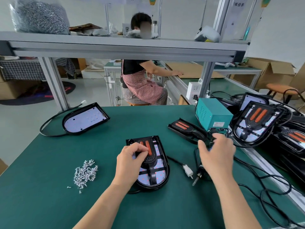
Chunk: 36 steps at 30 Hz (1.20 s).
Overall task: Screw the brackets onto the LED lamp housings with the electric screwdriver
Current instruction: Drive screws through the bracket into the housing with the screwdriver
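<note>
Left hand (132,157) grips black bracket with orange strips (150,158) on black D-shaped LED lamp housing (166,169), mid green table (49,204). Right hand (216,154) over black electric screwdriver (200,172); grip unclear. Advice: hold the bracket's holes aligned, keep the bit square.

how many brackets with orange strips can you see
4 brackets: one on the housing under the left hand, one loose beside the teal box, one on the top housing of the right pile, one partly visible at the right edge. The pile may hide more.
</note>
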Motion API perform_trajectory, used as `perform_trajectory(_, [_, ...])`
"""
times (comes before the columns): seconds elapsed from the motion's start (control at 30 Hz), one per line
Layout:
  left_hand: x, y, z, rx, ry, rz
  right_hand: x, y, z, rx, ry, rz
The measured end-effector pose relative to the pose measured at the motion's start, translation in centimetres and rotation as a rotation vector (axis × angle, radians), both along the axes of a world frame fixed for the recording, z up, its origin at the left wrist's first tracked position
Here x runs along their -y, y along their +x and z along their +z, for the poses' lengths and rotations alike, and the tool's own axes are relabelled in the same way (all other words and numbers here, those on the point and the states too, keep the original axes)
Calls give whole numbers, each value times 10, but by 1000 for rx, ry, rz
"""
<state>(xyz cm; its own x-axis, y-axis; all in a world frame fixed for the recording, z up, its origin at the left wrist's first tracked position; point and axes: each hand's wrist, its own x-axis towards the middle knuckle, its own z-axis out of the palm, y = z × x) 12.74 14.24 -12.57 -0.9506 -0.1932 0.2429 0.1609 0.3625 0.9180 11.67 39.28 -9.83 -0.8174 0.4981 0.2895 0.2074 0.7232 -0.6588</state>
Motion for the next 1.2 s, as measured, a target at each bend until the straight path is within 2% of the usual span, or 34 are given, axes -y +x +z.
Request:
perform_trajectory(0.1, [-1, 0, -1, 5, 22, -7, -26, 2, -13, 105, -106, -86])
perform_trajectory(0.2, [-1, 0, -1, 5, 41, -15, -32, 4, -28, 254, -143, -70])
perform_trajectory(0.37, [0, -4, -1, 43, 70, -37, -33, -11, -26, 270, -209, -122])
perform_trajectory(0.53, [2, -5, 3, 43, 99, -38, -35, -4, -31, 111, -635, -153])
perform_trajectory(0.67, [2, -6, 3, 65, 87, -24, -37, -2, -26, -25, -1012, -59])
perform_trajectory(0.9, [0, -6, 5, 68, 64, -18, -21, 10, -8, -164, -1424, 284])
perform_trajectory(1.1, [-2, -6, 10, 66, -7, -22, 11, 0, 15, -210, -1422, 500])
perform_trajectory(1.2, [-3, -5, 13, 66, -55, -31, 29, -5, 18, -173, -1514, 481])
